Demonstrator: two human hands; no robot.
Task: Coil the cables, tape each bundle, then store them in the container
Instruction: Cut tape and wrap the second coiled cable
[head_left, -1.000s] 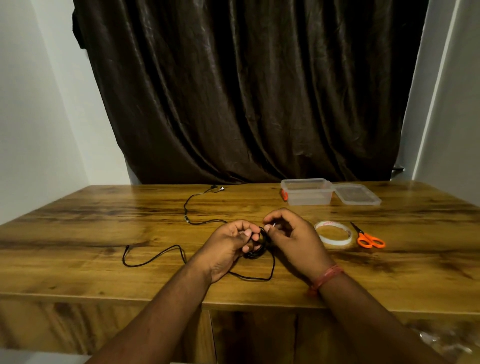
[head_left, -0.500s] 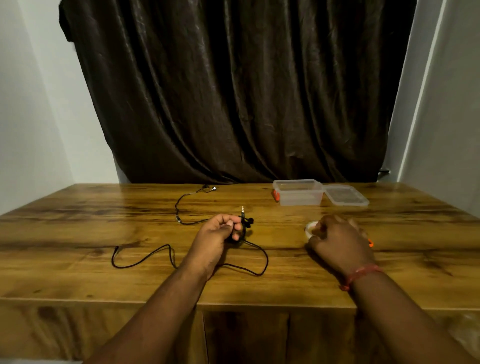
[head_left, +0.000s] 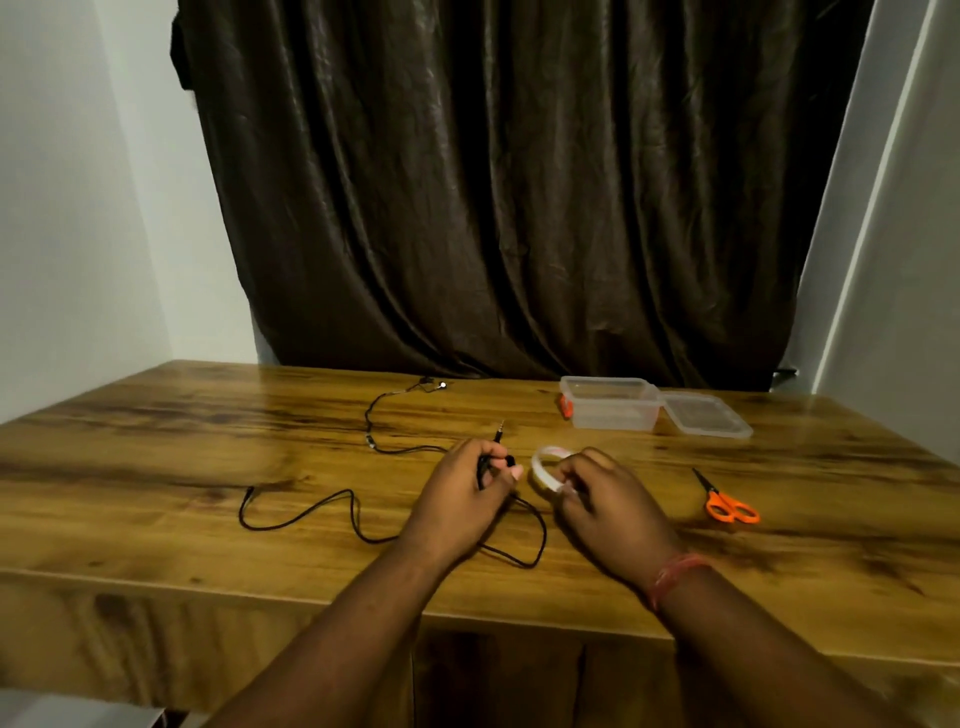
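Head view, wooden table (head_left: 156, 467), dark curtain (head_left: 519, 182) behind, white walls (head_left: 78, 208).

1. Wooden table (head_left: 156, 467), glossy top, dark grain streaks.
2. Dark brown curtain (head_left: 519, 182) hung behind table, heavy folds, reached tabletop lvl.
3. White walls (head_left: 78, 208) on both sides.
4. Red wristband (head_left: 672, 574) on one wrist.

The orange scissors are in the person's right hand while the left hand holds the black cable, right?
Not quite. The head view shows the right hand holding the tape roll; the orange scissors lie untouched on the table. The left hand does hold the black cable.
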